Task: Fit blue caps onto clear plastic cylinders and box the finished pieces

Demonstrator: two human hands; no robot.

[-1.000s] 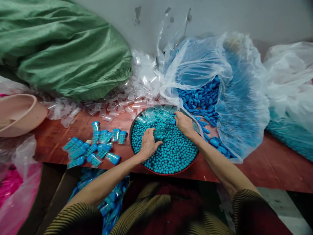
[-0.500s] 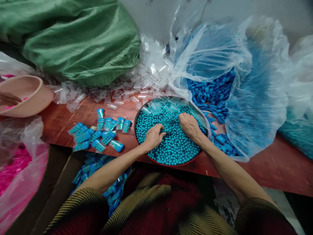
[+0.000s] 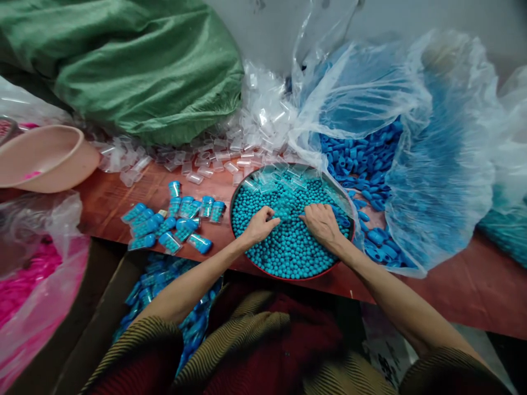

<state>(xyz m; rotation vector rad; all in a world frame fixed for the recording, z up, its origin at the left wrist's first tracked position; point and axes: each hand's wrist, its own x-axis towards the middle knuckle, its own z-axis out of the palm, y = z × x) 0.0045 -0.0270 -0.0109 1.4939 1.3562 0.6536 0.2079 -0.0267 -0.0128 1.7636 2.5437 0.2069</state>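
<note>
At frame centre I see the left hand (image 3: 258,226), thumb and fingers apart, at the beads (image 3: 288,258); the right hand (image 3: 324,224) curls opposite, its grip I cannot tell.

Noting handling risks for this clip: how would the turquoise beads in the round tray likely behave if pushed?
The turquoise beads look round and loose, so they would probably roll and part easily. Their glints suggest smooth, perhaps slippery surfaces. The round tray encircles them, so gentle pushes would likely stay contained.

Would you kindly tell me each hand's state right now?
Left hand: partly curled over the blue beads; whether it holds anything cannot be told.
Right hand: curled over them; grip cannot be told.
</note>
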